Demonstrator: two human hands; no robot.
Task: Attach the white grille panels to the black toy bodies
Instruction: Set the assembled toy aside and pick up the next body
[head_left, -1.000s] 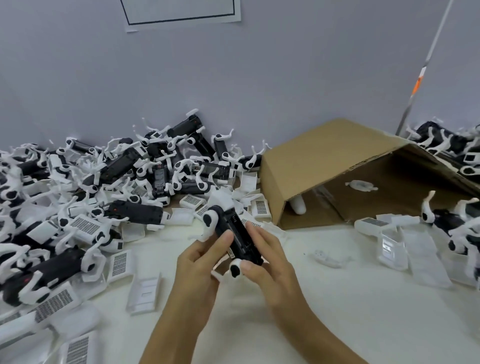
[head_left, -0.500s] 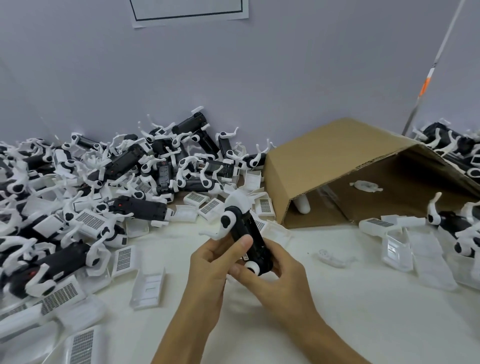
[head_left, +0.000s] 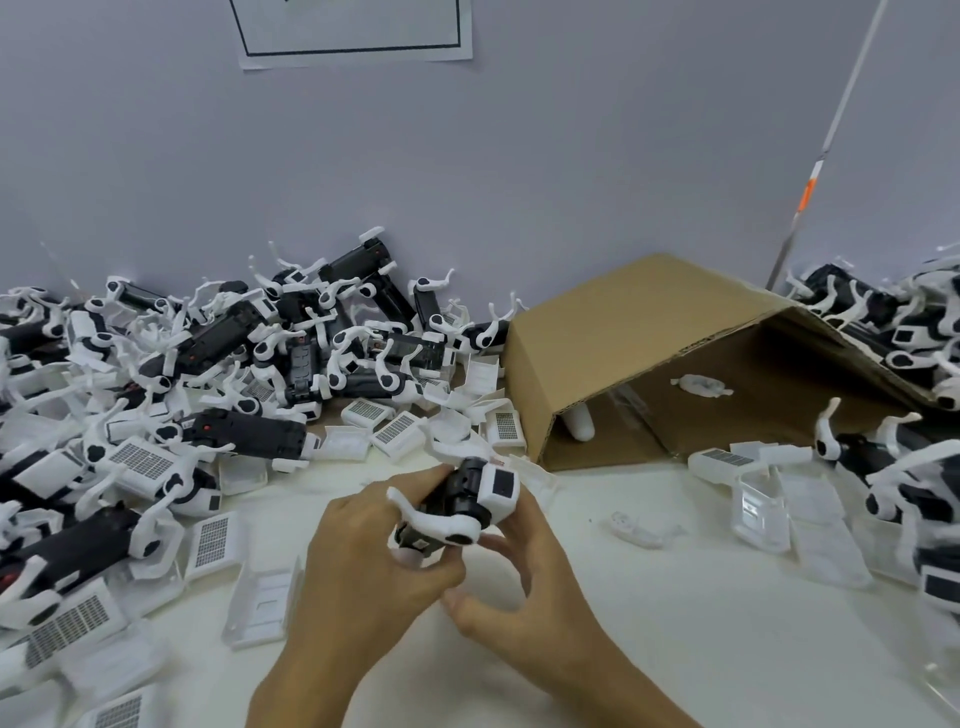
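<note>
Both hands hold one black toy body (head_left: 460, 491) with white legs above the white table, its white end cap facing the camera. My left hand (head_left: 363, 561) wraps around its near end from the left. My right hand (head_left: 524, 571) supports it from the right and below, fingers curled under it. A pile of black toy bodies (head_left: 244, 436) with white legs fills the left side. Loose white grille panels (head_left: 213, 540) lie along that pile's near edge; one panel lies face down (head_left: 262, 608) just left of my left forearm.
A tipped cardboard box (head_left: 623, 332) lies open toward me at centre right, with small white parts inside. More toy bodies (head_left: 893, 467) and clear white panels (head_left: 763, 499) crowd the right edge. A small white piece (head_left: 636, 527) lies on the table. A grey wall stands behind.
The toy body has been turned in my hands: it was lengthwise with its black side up, and its white end cap now faces me. Both hands shifted slightly right and nearer.
</note>
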